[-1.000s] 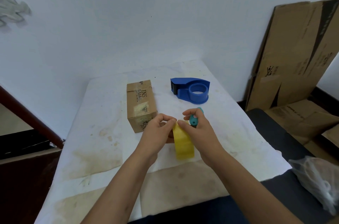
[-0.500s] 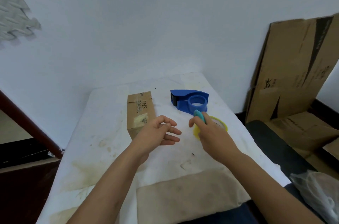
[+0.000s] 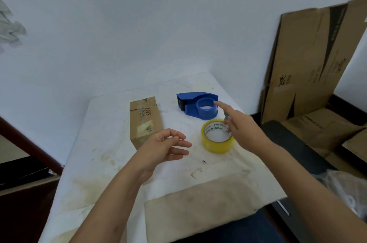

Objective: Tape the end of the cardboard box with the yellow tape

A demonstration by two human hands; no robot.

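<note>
Cardboard, brown and oblong, forms the small box point(image 3: 145, 121) that lies on its long side toward the left of the white, stained table point(image 3: 111, 133), one end pointing at the far edge and the other at the near edge, with pale patches of old tape on its top face. Just right of it, past a strip of bare cloth, sits the yellow roll of tape point(image 3: 217, 136), lying flat on the table with its hole facing up and printed lettering visible inside the core. Beyond the roll, nearer the far right corner, stands a blue plastic tape dispenser point(image 3: 198, 105). The left hand point(image 3: 162, 146) hovers just beside the box's near end, fingers loosely spread and holding nothing. The right hand point(image 3: 241, 128) reaches over the right side of the roll, index finger extended toward the dispenser, with a small teal object point(image 3: 226, 114) tucked against the remaining fingers; how firmly it is gripped is unclear. Flattened brown cardboard sheets point(image 3: 309, 63) lean on the wall well off the table's right edge.
</note>
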